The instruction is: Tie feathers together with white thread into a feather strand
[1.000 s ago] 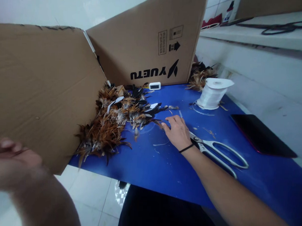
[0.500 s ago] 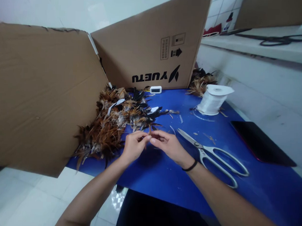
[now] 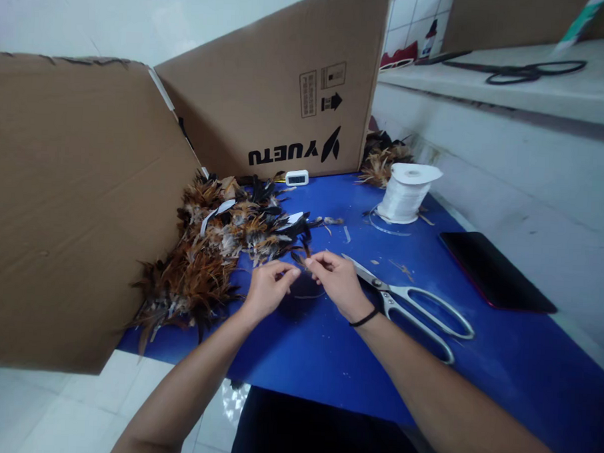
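Note:
My left hand (image 3: 272, 288) is closed in a pinch over the blue table, thumb against the index finger; whatever lies between those fingertips is too small to make out. Just right of it, my right hand (image 3: 335, 281) pinches a dark brown feather (image 3: 307, 245) that sticks up from its fingertips. A small gap separates the two hands. Below them a thin curved strand shows against the blue. Beyond my left hand spreads a pile of brown, black and grey feathers (image 3: 200, 269). Large silver scissors (image 3: 394, 290) lie beside my right wrist, blades partly behind the hand.
Cardboard panels (image 3: 268, 91) stand at the left and back. A white spool (image 3: 406, 194) stands at the back right, near a dark phone or tablet (image 3: 495, 268). A small white digital display (image 3: 297, 178) and more feathers (image 3: 385, 160) sit farther back. Black-handled scissors (image 3: 533, 71) rest on the ledge.
My hands, which met at the fingertips, have come apart, the right one shifting away to the right with a feather. The whole view has turned slightly right.

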A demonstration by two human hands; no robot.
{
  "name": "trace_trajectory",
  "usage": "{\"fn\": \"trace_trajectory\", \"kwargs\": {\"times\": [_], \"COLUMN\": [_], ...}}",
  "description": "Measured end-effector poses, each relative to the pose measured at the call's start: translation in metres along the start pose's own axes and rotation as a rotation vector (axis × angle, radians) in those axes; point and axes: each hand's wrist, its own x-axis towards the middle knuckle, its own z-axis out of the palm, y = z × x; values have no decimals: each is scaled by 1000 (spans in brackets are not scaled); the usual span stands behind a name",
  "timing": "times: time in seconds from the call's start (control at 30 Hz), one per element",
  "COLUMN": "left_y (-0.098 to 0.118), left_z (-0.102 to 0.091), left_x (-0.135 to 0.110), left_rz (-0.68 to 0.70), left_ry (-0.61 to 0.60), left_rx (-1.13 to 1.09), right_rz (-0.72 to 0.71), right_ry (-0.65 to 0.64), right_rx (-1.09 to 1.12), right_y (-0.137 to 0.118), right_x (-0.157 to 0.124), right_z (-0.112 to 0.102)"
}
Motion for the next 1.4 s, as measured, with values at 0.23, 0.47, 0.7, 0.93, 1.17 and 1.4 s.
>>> {"fn": "trace_trajectory", "kwargs": {"times": [0.23,0.47,0.7,0.93,1.17,1.4], "left_y": [-23,-40,-55,-35,-28,-16], "left_z": [-25,-7,-20,-43,-34,-43], "left_x": [49,78,85,81,56,36], "left_rz": [180,230,339,423,549,590], "left_ry": [205,-40,93,203,-150,-429], "left_rx": [478,862,676,349,350,462], "right_rz": [-26,9,63,71,116,72], "right_ry": [28,70,121,157,144,88], "right_rx": [-69,16,53,99,90,-2], "right_y": [12,12,9,8,8,18], "right_x": [5,9,14,16,17,18], "right_z": [-2,-6,-10,-14,-14,-13]}}
